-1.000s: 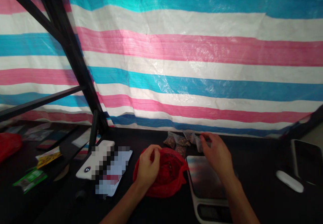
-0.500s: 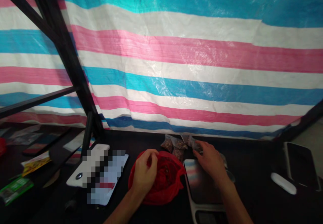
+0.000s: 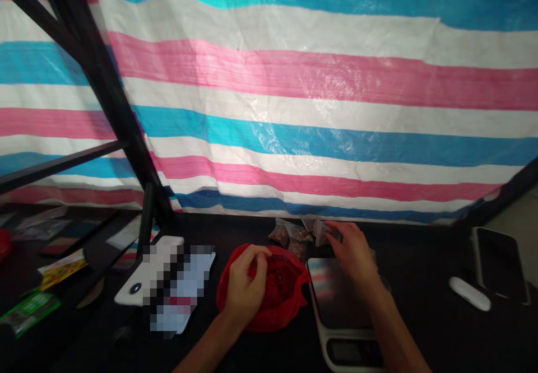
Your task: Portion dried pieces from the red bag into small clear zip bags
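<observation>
A red plastic bag [image 3: 279, 297] with dark contents lies open on the black table. My left hand [image 3: 246, 286] pinches its rim on the left side. To its right stands a digital scale [image 3: 336, 306] with a shiny plate. My right hand [image 3: 351, 252] reaches over the scale's far edge, fingers closed on a small clear packet [image 3: 321, 232]. Several small clear packets [image 3: 292, 234] filled with brown bits lie just behind the red bag, against the striped tarpaulin.
A white phone [image 3: 145, 275] and a blurred card [image 3: 180, 292] lie left of the red bag. A black metal frame [image 3: 113, 110] rises at the left. Green and yellow packets [image 3: 37, 294] lie far left. A white mouse-like object [image 3: 468, 293] and a dark tablet [image 3: 498, 264] sit far right.
My right hand dipped down to the packets behind the scale, then rose slightly with one clear packet in its fingers. The left hand stayed on the red bag's rim. The view shifted a little.
</observation>
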Action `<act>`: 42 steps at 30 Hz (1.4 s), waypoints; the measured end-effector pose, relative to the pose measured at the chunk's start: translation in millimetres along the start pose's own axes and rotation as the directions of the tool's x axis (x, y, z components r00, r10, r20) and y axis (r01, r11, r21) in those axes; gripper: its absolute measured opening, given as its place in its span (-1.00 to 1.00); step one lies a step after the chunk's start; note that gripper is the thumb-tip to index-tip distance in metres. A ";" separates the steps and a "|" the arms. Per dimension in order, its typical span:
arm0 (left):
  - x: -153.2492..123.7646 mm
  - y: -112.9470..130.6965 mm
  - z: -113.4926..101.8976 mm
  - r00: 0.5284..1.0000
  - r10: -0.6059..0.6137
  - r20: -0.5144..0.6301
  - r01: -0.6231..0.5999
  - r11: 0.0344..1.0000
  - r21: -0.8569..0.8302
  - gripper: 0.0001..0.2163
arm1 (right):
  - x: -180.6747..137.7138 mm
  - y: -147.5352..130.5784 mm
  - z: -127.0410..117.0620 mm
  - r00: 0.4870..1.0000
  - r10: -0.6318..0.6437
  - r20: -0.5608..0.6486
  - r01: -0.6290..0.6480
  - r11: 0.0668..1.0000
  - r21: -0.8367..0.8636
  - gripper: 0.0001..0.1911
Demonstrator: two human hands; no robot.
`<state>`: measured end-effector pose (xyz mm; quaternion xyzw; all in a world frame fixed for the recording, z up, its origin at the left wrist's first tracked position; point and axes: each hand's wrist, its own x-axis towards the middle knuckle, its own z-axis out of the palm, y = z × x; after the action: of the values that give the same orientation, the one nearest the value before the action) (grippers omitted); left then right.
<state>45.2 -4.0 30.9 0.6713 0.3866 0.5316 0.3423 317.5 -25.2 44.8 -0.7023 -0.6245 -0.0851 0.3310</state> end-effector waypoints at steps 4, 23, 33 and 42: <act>-2.1 6.0 3.3 0.999 -0.004 0.035 0.007 0.995 -0.095 -0.80 | -3.9 -37.9 -4.3 0.971 -0.181 -0.154 0.199 0.974 0.108 -0.71; 2.2 7.1 8.6 0.930 -0.105 0.353 0.298 0.776 -0.556 -0.67 | -36.8 -108.7 8.7 0.950 -0.265 -0.164 0.311 0.844 0.437 -0.84; 0.7 4.3 9.1 0.936 -0.159 0.314 0.306 0.808 -0.504 -0.68 | -34.0 -113.6 9.0 0.946 -0.312 0.089 0.259 0.890 0.376 -0.85; 2.2 5.6 3.2 0.969 -0.196 0.151 0.233 0.928 -0.292 -0.81 | -33.1 -102.5 12.9 0.993 -0.112 -0.049 0.122 0.885 0.450 -0.91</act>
<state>49.5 -4.8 36.2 0.5940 0.3492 0.5035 0.5213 211.3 -44.9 54.1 -0.5663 -0.6647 0.0349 0.4861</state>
